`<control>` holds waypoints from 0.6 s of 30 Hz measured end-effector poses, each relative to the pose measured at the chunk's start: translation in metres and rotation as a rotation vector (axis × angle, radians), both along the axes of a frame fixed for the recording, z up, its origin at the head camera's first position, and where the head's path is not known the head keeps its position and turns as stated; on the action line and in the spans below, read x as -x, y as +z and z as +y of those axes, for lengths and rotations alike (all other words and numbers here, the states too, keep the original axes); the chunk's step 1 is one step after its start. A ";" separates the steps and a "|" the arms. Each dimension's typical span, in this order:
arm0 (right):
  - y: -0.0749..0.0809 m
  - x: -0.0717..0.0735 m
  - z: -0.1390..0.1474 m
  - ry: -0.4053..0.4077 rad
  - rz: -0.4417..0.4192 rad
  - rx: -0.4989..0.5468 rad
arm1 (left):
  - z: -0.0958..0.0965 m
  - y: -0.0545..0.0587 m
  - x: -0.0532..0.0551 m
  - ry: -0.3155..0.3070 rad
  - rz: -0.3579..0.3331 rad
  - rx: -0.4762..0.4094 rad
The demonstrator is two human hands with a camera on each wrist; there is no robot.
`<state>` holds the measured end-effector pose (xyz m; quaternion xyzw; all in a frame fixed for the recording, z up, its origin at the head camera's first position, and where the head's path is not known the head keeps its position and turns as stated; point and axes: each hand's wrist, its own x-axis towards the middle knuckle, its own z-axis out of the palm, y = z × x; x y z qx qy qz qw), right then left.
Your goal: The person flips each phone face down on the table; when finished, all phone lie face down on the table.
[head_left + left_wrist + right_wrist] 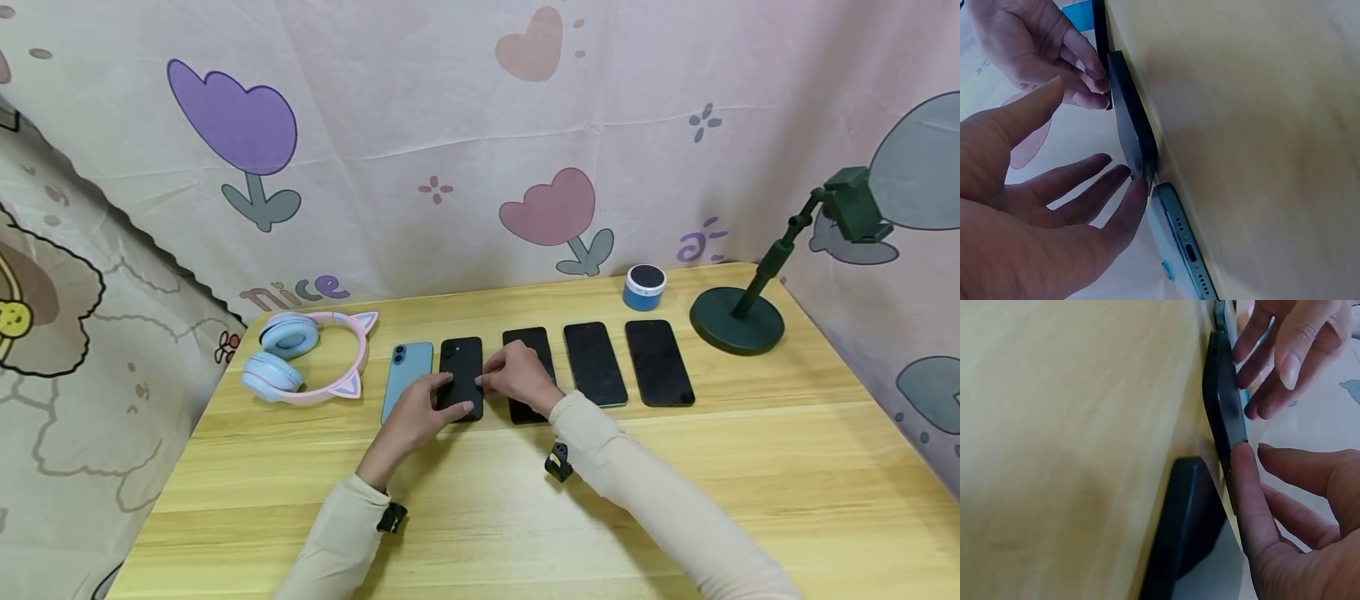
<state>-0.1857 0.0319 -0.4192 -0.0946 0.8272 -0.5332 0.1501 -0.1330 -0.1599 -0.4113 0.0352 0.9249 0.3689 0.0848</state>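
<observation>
Just below the frame's centre, the left hand (412,417) spreads loose, ungripping fingers about the dark phone (464,367); the right hand (521,375) touches its right edge, fingers relaxed. Beyond, right of centre, stands a blue-and-white cylinder (644,292).

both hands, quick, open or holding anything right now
Left hand: open, fingers around the face-down black smartphone, not gripping.
Right hand: open, fingertips by that phone's right edge.
</observation>
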 end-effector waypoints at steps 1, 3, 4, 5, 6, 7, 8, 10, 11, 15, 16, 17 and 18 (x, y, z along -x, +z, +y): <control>0.000 0.000 0.002 0.000 0.009 0.000 | 0.000 0.001 0.000 0.002 0.004 0.005; 0.002 0.001 0.006 0.004 0.025 0.001 | 0.000 0.002 0.000 0.007 0.014 0.011; 0.003 0.001 0.008 0.002 0.024 0.007 | 0.001 0.002 0.000 0.007 0.020 0.011; 0.005 0.001 0.010 0.001 0.027 0.012 | 0.001 0.003 0.000 0.005 0.028 0.012; 0.006 0.002 0.013 0.003 0.023 0.019 | 0.002 0.003 0.000 0.004 0.037 0.014; 0.007 0.002 0.015 0.007 0.020 0.024 | 0.003 0.004 0.000 0.001 0.046 0.016; 0.009 0.003 0.018 0.015 0.019 0.026 | 0.004 0.004 0.000 -0.005 0.056 0.021; 0.011 0.004 0.024 0.021 0.012 0.023 | 0.007 0.004 -0.001 -0.017 0.072 0.031; 0.013 0.004 0.027 0.024 0.012 0.015 | 0.009 0.004 -0.001 -0.022 0.081 0.042; 0.017 0.006 0.037 0.023 0.025 -0.049 | 0.015 0.003 0.000 -0.037 0.114 0.080; 0.018 0.006 0.040 0.021 0.029 -0.063 | 0.017 0.003 0.000 -0.044 0.124 0.088; 0.018 0.006 0.043 0.017 0.032 -0.075 | 0.018 0.003 0.001 -0.051 0.132 0.095; 0.019 0.006 0.045 0.012 0.036 -0.088 | 0.020 0.002 0.002 -0.057 0.140 0.099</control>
